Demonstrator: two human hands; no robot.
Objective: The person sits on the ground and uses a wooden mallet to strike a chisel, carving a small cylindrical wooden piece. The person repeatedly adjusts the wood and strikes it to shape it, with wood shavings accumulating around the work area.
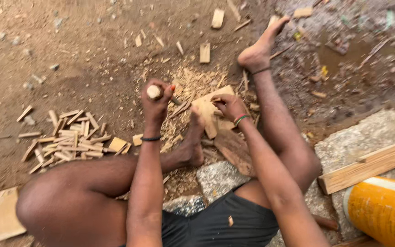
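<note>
Two bare hands at work over a dirt floor. Left hand [155, 101]: fingers curled tight round the pale round wooden handle of a tool [153, 92], its blade hidden past the knuckles. Right hand [228, 106]: fingers closed on the edge of a flat pale wooden block [209, 112], which stands tilted between both sets of fingers, just beside the toes of the left foot [195, 137]. Under the fingers: a heap of pale wood shavings [193, 77]. Well left of the left fingers: a pile of short split wooden sticks [69, 137]. Beyond the right fingers: the right foot [258, 50]. Well right of them: grey stone slab [366, 132], long wooden plank [371, 164], orange cylindrical container [382, 210].
</note>
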